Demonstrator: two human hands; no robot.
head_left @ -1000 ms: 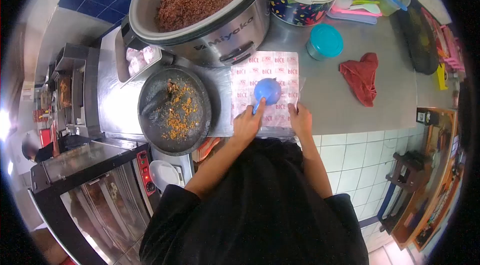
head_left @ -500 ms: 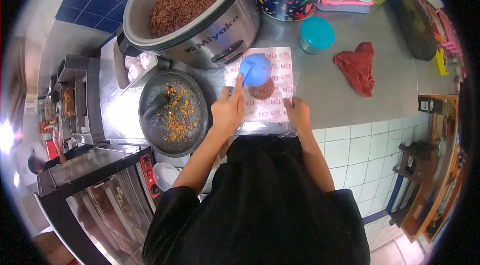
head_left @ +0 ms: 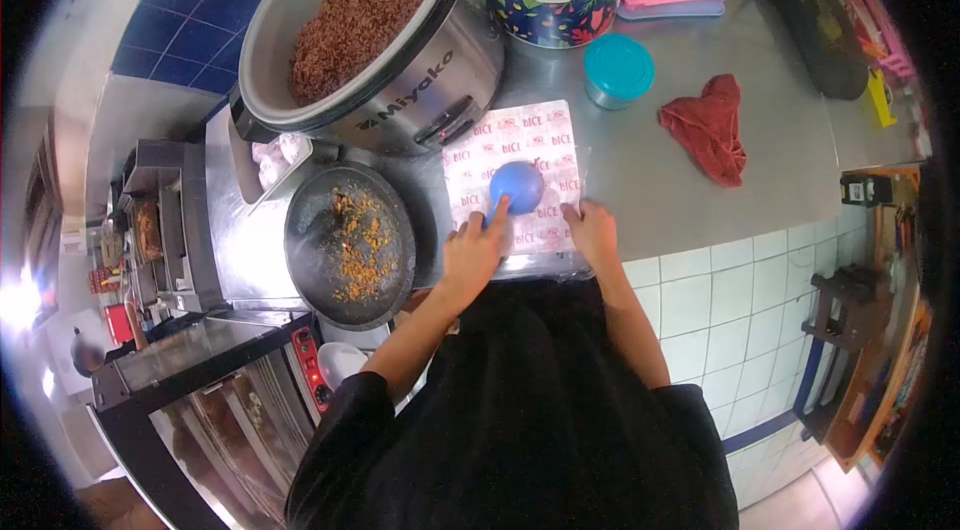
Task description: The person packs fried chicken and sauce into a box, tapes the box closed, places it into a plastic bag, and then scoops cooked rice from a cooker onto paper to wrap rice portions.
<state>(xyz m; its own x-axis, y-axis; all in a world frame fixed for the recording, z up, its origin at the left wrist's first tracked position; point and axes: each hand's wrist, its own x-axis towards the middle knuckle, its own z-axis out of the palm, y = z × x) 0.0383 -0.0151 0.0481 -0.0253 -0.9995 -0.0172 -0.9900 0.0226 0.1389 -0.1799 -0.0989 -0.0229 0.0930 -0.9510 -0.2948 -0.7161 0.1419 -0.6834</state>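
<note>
My left hand (head_left: 472, 255) is closed round the short handle of a blue ladle (head_left: 517, 187), index finger stretched along it. The ladle's rounded bowl is turned downward over the printed wrapping paper (head_left: 475, 170). Only a few dark bits show at its far rim; what lies beneath is hidden. My right hand (head_left: 596, 235) is at the paper's right edge, thumb on the sheet and fingers curled, so it seems to pinch the edge. To the left sits a dark stone mortar (head_left: 300, 265) with orange-brown crumbly paste (head_left: 362, 255).
Behind the paper stands a large rice cooker (head_left: 395, 115) full of reddish rice (head_left: 355, 30). Further right are a floral-patterned pot (head_left: 555, 22), a teal-lidded tub (head_left: 619, 70) and a red cloth (head_left: 710, 130). A glass-sided warmer (head_left: 220, 380) stands at lower left.
The ladle has come down and toward me, now covering the reddish rice mound seen earlier on the paper. My left hand moved with it; my right hand stays at the paper's edge.
</note>
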